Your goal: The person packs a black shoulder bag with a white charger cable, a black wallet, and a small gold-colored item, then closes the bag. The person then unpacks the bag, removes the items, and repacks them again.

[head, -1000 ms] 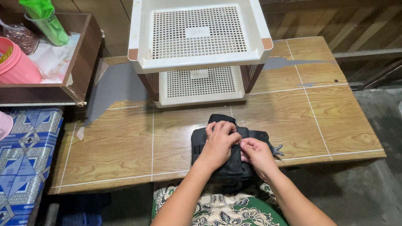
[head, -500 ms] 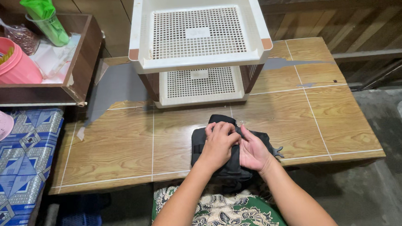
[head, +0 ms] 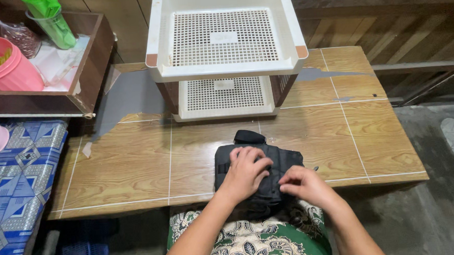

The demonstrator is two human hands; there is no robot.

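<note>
A folded black garment lies at the near edge of a wood-patterned table, partly hanging over toward my lap. My left hand lies flat on top of it, fingers slightly curled, pressing the cloth down. My right hand sits at the garment's near right part, fingertips pinching a fold of the black cloth. Behind the garment stands a white two-tier plastic rack with perforated trays, both tiers showing nothing in them.
A dark wooden box at the far left holds a pink tub, a green bag in a clear cup and plastic wrap. A blue patterned mat lies left of the table. Wooden wall panels stand behind.
My right hand has slid from the garment's middle toward its near right edge. My left hand has stayed pressed on top. The garment has hardly shifted.
</note>
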